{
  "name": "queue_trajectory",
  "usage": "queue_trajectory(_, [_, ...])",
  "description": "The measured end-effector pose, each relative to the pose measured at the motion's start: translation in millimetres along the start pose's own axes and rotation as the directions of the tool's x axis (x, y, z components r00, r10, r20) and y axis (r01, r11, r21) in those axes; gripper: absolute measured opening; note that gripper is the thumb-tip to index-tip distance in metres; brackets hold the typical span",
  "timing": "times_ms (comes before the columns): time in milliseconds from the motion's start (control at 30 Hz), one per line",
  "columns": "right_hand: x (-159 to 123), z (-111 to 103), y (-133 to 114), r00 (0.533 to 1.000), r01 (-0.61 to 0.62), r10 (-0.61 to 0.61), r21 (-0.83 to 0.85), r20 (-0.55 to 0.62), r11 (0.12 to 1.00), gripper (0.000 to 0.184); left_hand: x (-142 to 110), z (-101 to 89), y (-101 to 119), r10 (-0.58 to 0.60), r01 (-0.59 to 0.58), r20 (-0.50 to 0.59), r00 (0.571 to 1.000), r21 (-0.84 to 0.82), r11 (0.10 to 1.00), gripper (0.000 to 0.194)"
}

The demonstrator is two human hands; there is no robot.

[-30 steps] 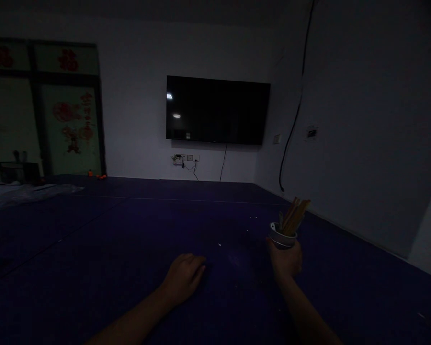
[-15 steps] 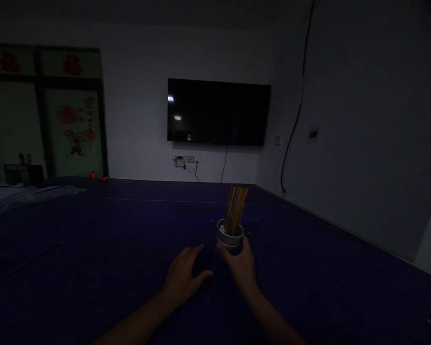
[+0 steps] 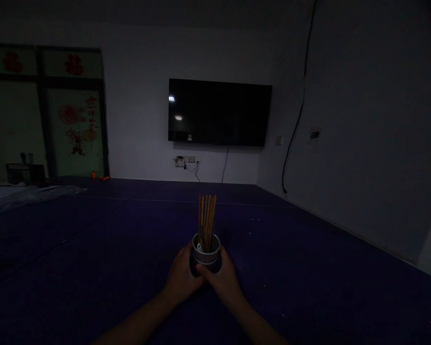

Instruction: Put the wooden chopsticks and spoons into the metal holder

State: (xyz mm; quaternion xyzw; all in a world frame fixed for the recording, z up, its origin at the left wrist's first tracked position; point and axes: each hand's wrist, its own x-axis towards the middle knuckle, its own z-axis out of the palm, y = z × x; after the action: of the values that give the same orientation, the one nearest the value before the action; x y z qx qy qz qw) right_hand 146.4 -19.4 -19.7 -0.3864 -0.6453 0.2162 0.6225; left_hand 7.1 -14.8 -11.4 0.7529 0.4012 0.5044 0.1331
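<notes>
Two bare hands are placed around one small round grey cup, which looks like metal (image 3: 206, 258). The left hand (image 3: 179, 278) is curved along the left side of this cup, and the right hand (image 3: 225, 280) is bent around its right side, with the thumb passing in front, toward the left hand. Both hands are narrow on the cup and hold it between them; their other fingers are mostly hidden. It is dark, so I cannot tell if the cup bottom touches the dark purple flat surface (image 3: 136, 239) below the hands.

From the cup, several thin brown wooden-looking sticks (image 3: 207, 215) rise almost upright above both hands. A small white piece (image 3: 199, 247) is beside them, inside the rim. To the right of the right hand and farther away, tiny white scraps (image 3: 250, 233) lie on the surface. Far to the left of the left hand lies a crumpled clear plastic sheet (image 3: 39, 192).
</notes>
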Motion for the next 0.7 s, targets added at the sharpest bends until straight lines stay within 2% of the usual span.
queue_trajectory(267, [-1.4, 2.6, 5.3, 0.998, -0.049, 0.048, 0.021, 0.034, 0.999, 0.072, 0.5, -0.6, -0.9, -0.011, 0.011, -0.009, 1.0, -0.062, 0.998, 0.069])
queue_trajectory(700, [-1.0, -0.4, 4.8, 0.996, 0.013, -0.019, 0.067, 0.091, 0.998, 0.071, 0.4, 0.9, -1.0, -0.01, 0.01, 0.007, 1.0, -0.103, 0.995, 0.063])
